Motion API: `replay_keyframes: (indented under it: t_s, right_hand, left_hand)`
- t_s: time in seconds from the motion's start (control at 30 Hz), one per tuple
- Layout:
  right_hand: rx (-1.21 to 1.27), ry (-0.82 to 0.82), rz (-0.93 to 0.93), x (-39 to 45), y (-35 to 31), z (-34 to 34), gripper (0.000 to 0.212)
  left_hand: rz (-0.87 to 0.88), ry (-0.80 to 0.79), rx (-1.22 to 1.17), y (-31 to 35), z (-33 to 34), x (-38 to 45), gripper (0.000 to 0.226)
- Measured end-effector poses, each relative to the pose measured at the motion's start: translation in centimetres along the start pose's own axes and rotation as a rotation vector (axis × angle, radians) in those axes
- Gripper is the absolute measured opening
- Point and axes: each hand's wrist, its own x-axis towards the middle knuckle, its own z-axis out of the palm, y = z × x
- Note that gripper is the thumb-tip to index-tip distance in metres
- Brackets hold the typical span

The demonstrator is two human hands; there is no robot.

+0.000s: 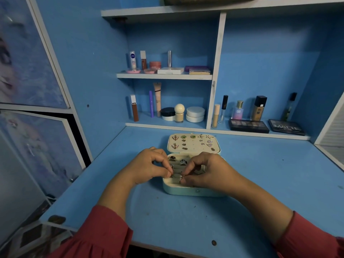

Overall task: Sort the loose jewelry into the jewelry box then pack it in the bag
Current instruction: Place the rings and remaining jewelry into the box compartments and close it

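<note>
Right hand (206,171): fingers curled, thumb and fingertips pinching a small silvery ring (181,177) over the front of the ring slots.
Left hand (152,165): fingers bent inward, tips down at the same slots, just beside the ring (whether it actually grips anything, I cannot tell).
Jewelry box (193,190): pale mint, lid thrown back, sitting mid-worktop under both hands.
Ring slots (178,161): cream padding with a dark-stoned ring and a chunky silver one seated toward the back.
Lid panel (193,143): cream, studded with pairs of earrings: bees, green stones, hearts, flowers.
Worktop (260,174): blue, scuffed, carrying the box.
Sleeves (104,233): reddish-pink, at both forearms.
Shelves (163,76): behind the box, lined with tubes, jars, a perfume bottle and two dark eyeshadow palettes (248,126).
</note>
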Motion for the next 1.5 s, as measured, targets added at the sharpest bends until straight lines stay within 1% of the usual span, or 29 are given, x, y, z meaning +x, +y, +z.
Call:
replay_keyframes:
  t_s: [0.13,0.2,0.27,0.4,0.63,0.83,1.07,1.23,1.37,1.5]
  right_hand:
    - [-0.103,-0.039,-0.067,0.3,0.5,-0.2,0.014]
    - [-0.136,-0.052,-0.114,0.4,0.9,-0.3,0.011]
    - [-0.131,-0.031,-0.137,0.6,1.2,-0.3,0.006]
    - [-0.133,-0.019,-0.168,1.0,1.7,-0.1,0.014]
    - [-0.171,-0.023,-0.16,1.0,2.2,0.2,0.019]
    - [-0.263,0.006,-0.195,1.1,2.1,0.2,0.023]
    - [-0.288,0.042,-0.237,1.0,2.1,0.5,0.017]
    - [-0.291,-0.014,-0.203,1.0,1.8,0.2,0.03]
    - [-0.26,0.003,-0.194,1.0,2.3,0.3,0.025]
    - [-0.196,-0.027,-0.169,1.0,2.5,0.1,0.016]
  left_hand:
    - [-0.004,-0.015,-0.006,0.0,-0.1,-0.1,0.026]
    - [-0.01,-0.013,-0.003,0.0,-0.1,0.0,0.026]
    - [-0.012,-0.015,-0.004,0.0,-0.1,-0.1,0.025]
    - [-0.01,-0.023,-0.004,0.1,0.0,-0.1,0.025]
    - [-0.001,-0.029,-0.009,0.1,-0.1,-0.1,0.033]
    - [-0.011,-0.031,-0.004,0.1,-0.1,0.0,0.03]
    - [-0.019,-0.032,-0.005,0.1,0.0,-0.1,0.029]
    - [-0.012,-0.039,-0.008,0.0,-0.1,-0.1,0.029]
    - [-0.016,-0.031,-0.009,0.0,0.0,0.0,0.029]
    - [-0.012,-0.031,-0.024,0.0,0.0,-0.1,0.032]
